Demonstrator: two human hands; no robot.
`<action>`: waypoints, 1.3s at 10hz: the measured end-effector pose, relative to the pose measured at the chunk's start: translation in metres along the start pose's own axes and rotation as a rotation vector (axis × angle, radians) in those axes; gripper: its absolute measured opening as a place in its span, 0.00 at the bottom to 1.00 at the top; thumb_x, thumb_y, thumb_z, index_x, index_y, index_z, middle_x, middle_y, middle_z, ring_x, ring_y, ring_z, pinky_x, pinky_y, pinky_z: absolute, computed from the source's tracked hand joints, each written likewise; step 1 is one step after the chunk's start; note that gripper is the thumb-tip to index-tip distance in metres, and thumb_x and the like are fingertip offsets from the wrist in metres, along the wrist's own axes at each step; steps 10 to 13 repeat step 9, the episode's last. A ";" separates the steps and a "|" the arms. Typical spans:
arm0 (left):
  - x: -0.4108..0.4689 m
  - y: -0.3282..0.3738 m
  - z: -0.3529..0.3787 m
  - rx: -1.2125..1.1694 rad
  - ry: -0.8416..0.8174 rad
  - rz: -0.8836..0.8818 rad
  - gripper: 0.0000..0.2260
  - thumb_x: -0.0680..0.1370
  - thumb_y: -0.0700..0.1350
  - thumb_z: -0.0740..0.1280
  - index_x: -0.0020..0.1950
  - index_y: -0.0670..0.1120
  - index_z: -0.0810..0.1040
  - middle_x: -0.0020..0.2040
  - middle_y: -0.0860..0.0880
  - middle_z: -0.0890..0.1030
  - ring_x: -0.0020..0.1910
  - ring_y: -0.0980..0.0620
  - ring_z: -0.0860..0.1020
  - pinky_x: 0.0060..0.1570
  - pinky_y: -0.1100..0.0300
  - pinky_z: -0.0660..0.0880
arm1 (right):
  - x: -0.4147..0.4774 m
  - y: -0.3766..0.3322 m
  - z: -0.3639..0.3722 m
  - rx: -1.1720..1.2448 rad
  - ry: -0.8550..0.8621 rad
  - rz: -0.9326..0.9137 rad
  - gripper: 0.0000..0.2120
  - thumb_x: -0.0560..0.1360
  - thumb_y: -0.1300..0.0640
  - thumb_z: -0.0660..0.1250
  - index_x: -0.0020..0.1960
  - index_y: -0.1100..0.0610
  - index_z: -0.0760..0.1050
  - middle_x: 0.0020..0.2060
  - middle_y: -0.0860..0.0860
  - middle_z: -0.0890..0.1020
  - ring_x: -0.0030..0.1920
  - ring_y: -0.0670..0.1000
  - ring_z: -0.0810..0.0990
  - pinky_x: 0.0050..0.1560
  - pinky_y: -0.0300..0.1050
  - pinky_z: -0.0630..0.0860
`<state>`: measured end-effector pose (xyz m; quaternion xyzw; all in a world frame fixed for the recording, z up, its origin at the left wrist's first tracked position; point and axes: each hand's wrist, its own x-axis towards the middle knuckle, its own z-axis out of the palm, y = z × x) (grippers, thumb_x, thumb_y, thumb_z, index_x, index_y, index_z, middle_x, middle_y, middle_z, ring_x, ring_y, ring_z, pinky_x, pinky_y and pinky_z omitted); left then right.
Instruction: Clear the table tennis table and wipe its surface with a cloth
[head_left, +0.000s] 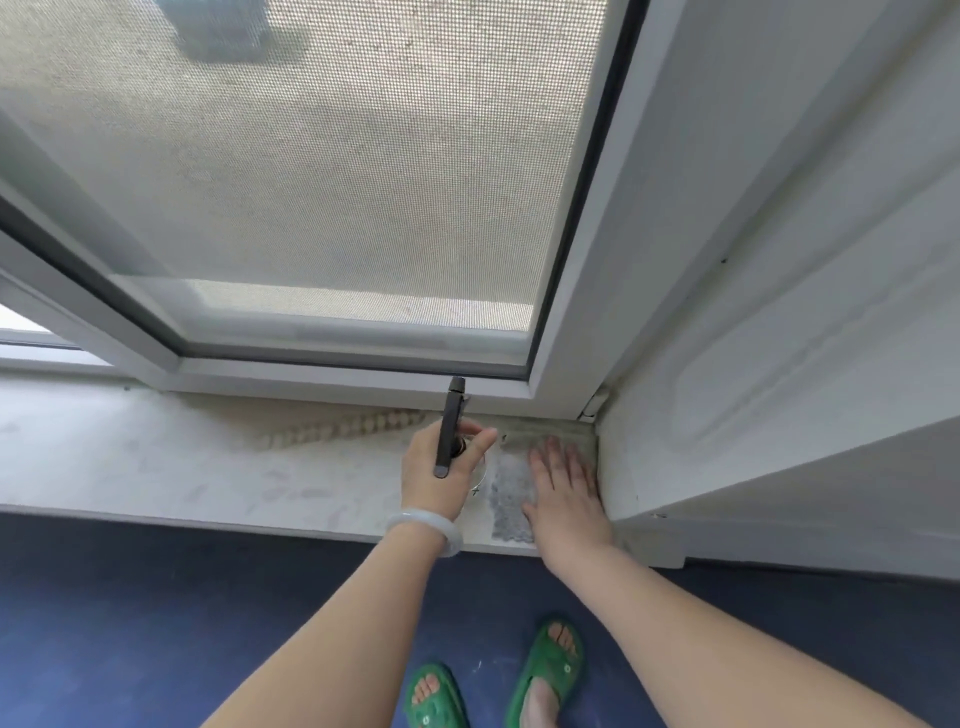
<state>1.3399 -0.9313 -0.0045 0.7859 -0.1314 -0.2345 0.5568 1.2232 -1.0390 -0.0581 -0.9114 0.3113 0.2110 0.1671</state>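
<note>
I stand at a white marble window sill (182, 467); no table tennis table is in view. A grey textured cloth (510, 493) lies flat on the sill near its right corner. My right hand (563, 493) rests on the cloth's right part with its fingers straight and spread. My left hand (447, 478), with a pale bangle on the wrist, grips a slim dark stick-shaped object (450, 423) that points up toward the window frame. A small round pale thing (482, 475) shows under that hand, mostly hidden.
A mesh window screen (311, 182) fills the view above the sill. The white window sash (779, 312) stands open inward at the right, hard against the sill's corner. Below are a dark blue floor (130, 623) and my feet in green slippers (550, 670).
</note>
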 end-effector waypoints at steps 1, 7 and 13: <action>0.012 -0.005 0.005 -0.030 0.032 0.017 0.09 0.73 0.49 0.76 0.39 0.47 0.79 0.39 0.47 0.82 0.37 0.55 0.79 0.41 0.66 0.74 | 0.001 0.000 0.003 -0.018 0.015 0.011 0.33 0.84 0.49 0.52 0.80 0.54 0.35 0.79 0.53 0.36 0.78 0.56 0.35 0.78 0.52 0.39; 0.026 -0.009 -0.004 0.383 -0.167 0.079 0.21 0.63 0.54 0.80 0.47 0.45 0.77 0.43 0.49 0.77 0.45 0.46 0.77 0.48 0.43 0.76 | -0.005 -0.004 -0.013 0.030 -0.014 -0.001 0.34 0.83 0.51 0.56 0.80 0.54 0.39 0.80 0.52 0.41 0.79 0.56 0.39 0.78 0.52 0.44; 0.015 -0.023 -0.025 0.624 -0.155 -0.184 0.39 0.67 0.56 0.76 0.73 0.48 0.64 0.70 0.45 0.67 0.65 0.43 0.71 0.63 0.45 0.72 | -0.021 -0.009 -0.025 0.100 0.054 0.023 0.35 0.82 0.55 0.59 0.81 0.55 0.41 0.80 0.54 0.47 0.79 0.55 0.46 0.78 0.50 0.46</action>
